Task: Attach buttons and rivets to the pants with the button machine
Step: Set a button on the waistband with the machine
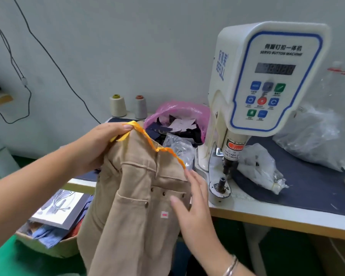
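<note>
While the left hand (100, 144) grips the bunched waistband of the tan cotton pants (135, 196), fingers curled round the cloth and a twisted orange ribbon tie (155, 145), the garment hangs in the air in front of the table edge. That ribbon runs from the left fingertips down along the waistband toward the right hand (189, 200). The right hand lies flat against the pants' right side, fingers straight and slightly spread, holding nothing, a silver bangle (230, 265) on its wrist. Several small dark metal rivets (163, 193) sit in a row on the front of the pants, just left of the right fingers, with a small white and red label (164, 214) below them.

Just beyond the right hand stands the white servo button machine (267, 80) with a blue-edged control panel, its round anvil base (220, 187) close to the right fingertips. A crumpled clear plastic bag (261, 168) lies on the dark blue mat (307, 186) further right. Behind the left hand sit a pink plastic bag of fabric scraps (179, 120) and two thread cones (118, 105). Below the left forearm is a cardboard box of folded clothes (52, 232).
</note>
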`<move>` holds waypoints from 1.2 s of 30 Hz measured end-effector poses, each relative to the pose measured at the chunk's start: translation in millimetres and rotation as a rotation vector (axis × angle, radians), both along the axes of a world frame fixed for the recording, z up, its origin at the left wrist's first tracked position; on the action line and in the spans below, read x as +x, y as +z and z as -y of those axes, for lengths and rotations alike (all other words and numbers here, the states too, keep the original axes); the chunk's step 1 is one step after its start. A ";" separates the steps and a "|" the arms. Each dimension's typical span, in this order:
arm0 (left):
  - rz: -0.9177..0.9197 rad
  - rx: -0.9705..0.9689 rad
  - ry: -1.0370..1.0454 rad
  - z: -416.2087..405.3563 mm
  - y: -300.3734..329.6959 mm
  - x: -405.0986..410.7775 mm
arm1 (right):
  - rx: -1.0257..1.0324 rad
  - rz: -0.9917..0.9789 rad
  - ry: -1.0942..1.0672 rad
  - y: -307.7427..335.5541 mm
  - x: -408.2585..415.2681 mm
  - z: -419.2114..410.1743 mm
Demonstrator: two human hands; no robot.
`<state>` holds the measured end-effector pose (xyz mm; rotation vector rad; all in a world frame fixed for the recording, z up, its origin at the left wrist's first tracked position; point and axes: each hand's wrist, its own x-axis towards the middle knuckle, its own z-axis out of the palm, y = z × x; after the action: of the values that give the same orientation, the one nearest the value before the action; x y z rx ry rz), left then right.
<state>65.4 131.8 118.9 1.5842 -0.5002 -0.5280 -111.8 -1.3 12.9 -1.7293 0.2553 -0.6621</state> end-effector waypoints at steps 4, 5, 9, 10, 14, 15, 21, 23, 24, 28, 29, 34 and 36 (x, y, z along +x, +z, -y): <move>-0.014 -0.029 -0.135 16.0 6.5 -11.3 | -0.418 0.173 0.050 6.7 -20.0 -15.4; -0.027 -0.033 -0.183 18.3 7.4 -13.6 | -0.458 0.153 0.093 8.3 -21.3 -15.8; -0.066 -0.065 -0.258 21.0 6.7 -13.5 | -0.474 0.000 0.222 18.0 -22.4 -8.4; -0.083 -0.078 -0.272 20.4 7.8 -14.0 | -0.461 -0.012 0.251 20.3 -22.5 -5.5; -0.117 -0.164 -0.420 15.6 12.8 -8.7 | -0.445 0.124 0.393 36.4 -26.8 1.0; -0.100 -0.162 -0.420 14.1 12.6 -5.9 | -0.423 0.173 0.440 40.1 -29.6 1.9; 0.300 0.475 -0.277 11.8 -11.5 10.7 | -0.028 0.244 0.419 52.5 -36.0 25.0; 0.610 0.683 -0.202 16.4 -19.6 3.4 | 0.070 0.229 0.394 50.3 -35.1 37.6; 0.716 0.612 -0.202 19.0 -18.2 -7.8 | 0.117 0.215 0.391 49.0 -34.8 43.8; 0.674 0.177 -0.534 37.7 -22.1 -69.4 | 0.237 0.171 0.320 45.3 -36.6 68.3; 0.666 0.162 -0.579 44.5 -29.6 -82.1 | 0.222 0.162 0.269 44.6 -37.2 74.7; 0.578 0.145 -0.482 81.6 -76.0 -105.6 | 0.196 0.085 0.127 38.2 -38.7 105.6; 0.636 0.117 -0.430 95.7 -88.5 -110.0 | 0.221 0.069 0.127 34.7 -39.7 115.5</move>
<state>-44.7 36.0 30.4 1.7550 -1.3306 -0.3639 -151.4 -116.8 47.6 -1.4953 0.1627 -0.5765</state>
